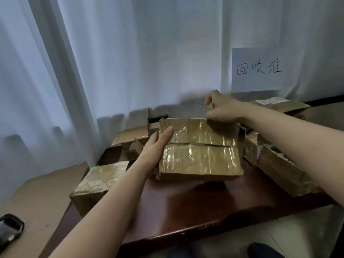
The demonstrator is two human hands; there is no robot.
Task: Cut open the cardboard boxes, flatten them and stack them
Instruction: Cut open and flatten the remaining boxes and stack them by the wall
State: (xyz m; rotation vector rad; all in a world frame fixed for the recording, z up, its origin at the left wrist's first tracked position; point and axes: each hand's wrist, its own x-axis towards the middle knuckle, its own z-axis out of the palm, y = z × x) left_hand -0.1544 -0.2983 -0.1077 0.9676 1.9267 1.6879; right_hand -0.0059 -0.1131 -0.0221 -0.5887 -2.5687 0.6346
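Observation:
A brown cardboard box (200,157) wrapped in shiny clear tape stands on the dark red table (195,205), its top seam showing a dark slit. My left hand (156,146) holds its left side, thumb lying on top. My right hand (221,108) is at the box's far right top edge, fingers curled and pinching something small and thin that I cannot make out. A blurred flap or sheet sits just behind that hand.
A taped box (96,185) sits at the table's left corner. Torn boxes (134,140) lie behind left, and another long box (279,168) at right. Flat cardboard (279,105) lies under a paper sign (257,69) on the curtain. A dark object (9,229) rests lower left.

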